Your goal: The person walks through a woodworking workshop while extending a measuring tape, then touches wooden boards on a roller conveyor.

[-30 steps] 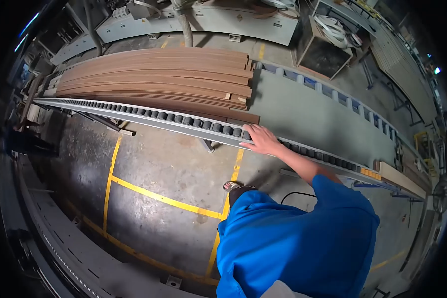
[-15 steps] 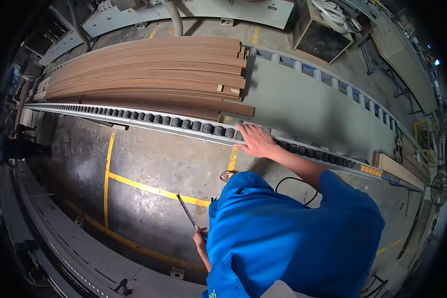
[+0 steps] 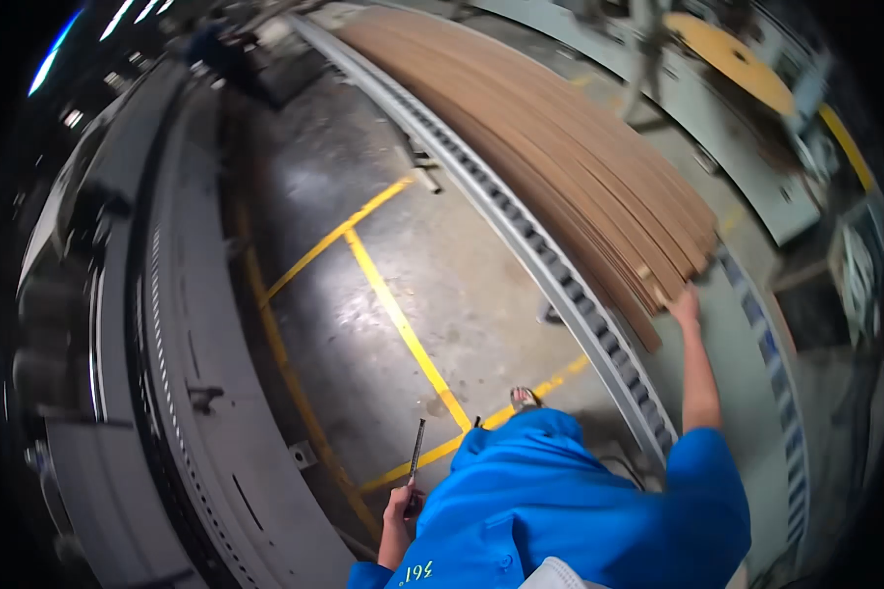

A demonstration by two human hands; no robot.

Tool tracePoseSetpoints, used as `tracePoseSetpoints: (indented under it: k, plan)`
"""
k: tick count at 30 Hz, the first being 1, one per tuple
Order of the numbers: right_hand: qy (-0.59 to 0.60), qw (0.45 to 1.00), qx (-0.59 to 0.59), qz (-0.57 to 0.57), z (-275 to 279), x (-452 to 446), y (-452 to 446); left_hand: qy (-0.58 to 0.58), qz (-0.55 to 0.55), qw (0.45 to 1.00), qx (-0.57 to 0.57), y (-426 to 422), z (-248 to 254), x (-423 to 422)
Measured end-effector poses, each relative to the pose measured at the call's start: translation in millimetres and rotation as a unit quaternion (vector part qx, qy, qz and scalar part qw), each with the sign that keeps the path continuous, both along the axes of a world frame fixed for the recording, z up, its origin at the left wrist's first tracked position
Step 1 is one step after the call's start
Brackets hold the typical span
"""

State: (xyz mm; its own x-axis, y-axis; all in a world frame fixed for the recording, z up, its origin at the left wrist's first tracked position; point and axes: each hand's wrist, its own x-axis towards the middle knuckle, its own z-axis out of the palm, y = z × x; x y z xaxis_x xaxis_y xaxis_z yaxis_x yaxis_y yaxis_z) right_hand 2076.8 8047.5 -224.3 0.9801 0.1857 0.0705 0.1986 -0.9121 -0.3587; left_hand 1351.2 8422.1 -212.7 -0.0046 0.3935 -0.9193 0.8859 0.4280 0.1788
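Brown boards [image 3: 540,137] lie side by side in a broad layer from twelve o'clock round to three, their near ends stepped unevenly, just beyond a roller rail [image 3: 550,260]. The rail slants from eleven o'clock down to four, dark rollers set in a pale metal frame. At three o'clock the right hand [image 3: 686,309] is at the near ends of the boards, its bare forearm [image 3: 699,378] stretching up from four; blur hides the fingers, so I cannot tell whether they are spread, pressed together or pinching a board. A small pale wood piece [image 3: 645,273] shows at the board ends, just off the hand's ten o'clock side; whether the two touch is unclear.

At six o'clock the left hand [image 3: 403,504] has its fingers curled around the lower end of a thin dark strip [image 3: 417,450], which points up toward twelve, well apart from the boards. A blue shirt [image 3: 570,501] fills five o'clock, with a sandalled foot [image 3: 524,398] above its upper edge. Yellow floor lines [image 3: 395,314] meet near the centre. At four, a grey-green surface [image 3: 746,432] extends past the board ends, edged by a row of rollers [image 3: 784,412]. A long grey machine [image 3: 192,393] runs from seven to ten, and a yellow disc [image 3: 732,61] sits near two.
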Motion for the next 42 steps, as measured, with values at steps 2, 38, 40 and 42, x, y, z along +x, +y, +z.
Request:
tracePoseSetpoints:
  k: [2, 38, 40, 42]
  plan:
    - [0.127, 0.989, 0.013, -0.070, -7.3, 2.4, 0.2, -0.004, 0.052, 0.999, 0.012, -17.4, -4.1, -5.2]
    - [0.358, 0.848, 0.249, -0.302, 22.1, 25.3, 20.6, -0.043, 0.105, 0.993, 0.007, -52.9, -59.0, 19.9]
    - [0.363, 0.860, 0.212, -0.289, 64.4, 13.2, 55.2, -0.048, 0.100, 0.994, -0.002, -42.6, -65.5, 24.6]
    - [0.360, 0.879, 0.237, -0.205, 95.8, 7.8, 88.8, 0.018, 0.090, 0.995, 0.026, -41.6, -60.2, 31.7]
